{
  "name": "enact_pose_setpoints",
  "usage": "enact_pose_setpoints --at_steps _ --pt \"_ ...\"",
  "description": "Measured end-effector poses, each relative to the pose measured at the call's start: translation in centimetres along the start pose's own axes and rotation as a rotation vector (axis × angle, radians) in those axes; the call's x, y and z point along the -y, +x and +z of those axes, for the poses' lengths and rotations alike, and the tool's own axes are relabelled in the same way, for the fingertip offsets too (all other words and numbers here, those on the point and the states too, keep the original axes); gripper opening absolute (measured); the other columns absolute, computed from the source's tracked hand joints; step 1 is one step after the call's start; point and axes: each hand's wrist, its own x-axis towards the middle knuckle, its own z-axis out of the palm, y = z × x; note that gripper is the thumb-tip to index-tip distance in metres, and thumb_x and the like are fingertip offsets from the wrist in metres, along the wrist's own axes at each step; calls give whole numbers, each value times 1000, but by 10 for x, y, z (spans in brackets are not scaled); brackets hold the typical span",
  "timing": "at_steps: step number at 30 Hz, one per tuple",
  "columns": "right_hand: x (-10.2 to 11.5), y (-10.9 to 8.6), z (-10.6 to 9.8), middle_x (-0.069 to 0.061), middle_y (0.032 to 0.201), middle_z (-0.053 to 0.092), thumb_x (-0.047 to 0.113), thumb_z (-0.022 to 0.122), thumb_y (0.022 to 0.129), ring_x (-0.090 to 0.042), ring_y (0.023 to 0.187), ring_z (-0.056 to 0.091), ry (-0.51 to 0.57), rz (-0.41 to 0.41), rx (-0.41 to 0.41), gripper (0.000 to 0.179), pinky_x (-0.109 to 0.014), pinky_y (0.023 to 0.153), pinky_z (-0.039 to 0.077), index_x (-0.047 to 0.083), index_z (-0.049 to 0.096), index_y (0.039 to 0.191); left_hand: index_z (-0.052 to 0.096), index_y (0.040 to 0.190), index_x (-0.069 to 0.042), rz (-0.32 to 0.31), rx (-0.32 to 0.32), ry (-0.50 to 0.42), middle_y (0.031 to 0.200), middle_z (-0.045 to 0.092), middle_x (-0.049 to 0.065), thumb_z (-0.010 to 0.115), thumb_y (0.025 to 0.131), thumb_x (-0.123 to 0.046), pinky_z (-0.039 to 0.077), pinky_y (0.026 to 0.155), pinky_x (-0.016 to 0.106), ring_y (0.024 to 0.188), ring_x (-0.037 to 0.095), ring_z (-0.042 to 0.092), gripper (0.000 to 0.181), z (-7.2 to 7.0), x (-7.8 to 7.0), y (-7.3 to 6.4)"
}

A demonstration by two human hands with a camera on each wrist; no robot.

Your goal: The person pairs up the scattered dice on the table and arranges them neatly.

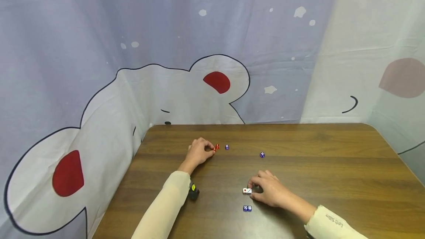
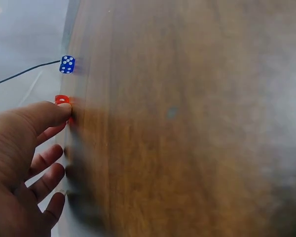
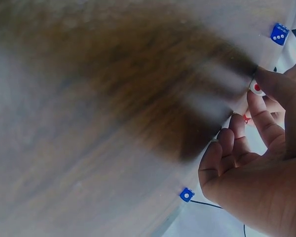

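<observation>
At the far left of the table, the thumb and index finger of my left hand (image 1: 198, 152) pinch a red die (image 1: 214, 149). Right behind it sits a second red die (image 1: 217, 146), and a blue die (image 1: 227, 146) lies a little to the right. Nearer the front, my right hand (image 1: 270, 189) pinches the right-hand one of two white dice (image 1: 249, 191) between thumb and index finger. Its neighbour, a white die (image 1: 245, 191) with a red dot on top, stands side by side with it. The other fingers of my right hand are loosely bent over the wood.
Two blue dice (image 1: 245, 208) sit together in front of the white pair. Another blue die (image 1: 262, 154) lies alone behind my right hand. The brown wooden table (image 1: 318, 146) ends at a patterned curtain (image 1: 272, 47). A black device (image 1: 193, 191) is strapped at the left wrist.
</observation>
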Motion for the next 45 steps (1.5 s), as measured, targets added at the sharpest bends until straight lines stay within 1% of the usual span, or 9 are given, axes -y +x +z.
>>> enact_pose_setpoints --at_steps 5,9,13,18,24,33,38,45 --pt "0 1 0 10 94 54 28 84 79 -10 88 44 -6 -10 -1 23 -32 75 37 29 66 93 72 91 -26 17 3 20 119 62 1 77 91 -36 37 99 54 118 28 51 11 2 0 -6" --pt "0 1 -1 10 94 54 28 84 79 -10 88 44 -8 -7 6 23 -32 76 38 29 66 93 71 90 -27 39 6 38 118 62 1 77 90 -36 38 98 53 116 27 52 11 4 -3 -11" --pt "0 2 -2 9 95 55 28 84 79 -11 90 45 -2 4 22 23 -35 78 39 29 66 94 72 92 -26 54 20 46 118 62 1 76 91 -37 38 97 54 114 27 53 12 5 -7 -18" --pt "0 3 -3 9 96 56 27 84 79 -14 93 48 1 3 29 23 -39 82 42 28 67 95 71 93 -27 65 44 36 117 61 1 76 91 -36 38 99 53 113 27 52 11 6 -14 -26" --pt "0 4 -4 9 95 57 27 84 78 -14 93 49 1 -12 23 23 -39 81 42 28 67 94 71 92 -28 94 45 51 116 61 -1 76 90 -36 38 100 51 114 26 53 10 9 -21 -34" --pt "-1 4 -4 10 94 57 28 84 78 -13 92 48 6 -28 23 23 -39 81 41 28 67 94 72 92 -30 146 54 80 116 63 -2 77 89 -39 40 94 45 110 22 54 11 17 -31 -45" --pt "-1 5 -5 10 92 55 29 84 79 -12 90 48 8 -38 29 22 -37 79 41 28 68 94 72 91 -30 183 63 104 110 62 -5 78 87 -41 41 90 42 106 19 54 13 21 -40 -53" --pt "-3 6 -5 11 92 55 29 84 79 -12 90 48 -1 -54 36 23 -36 78 41 28 67 94 72 91 -32 208 76 108 103 59 -9 78 87 -41 41 86 39 100 15 52 12 25 -51 -62"
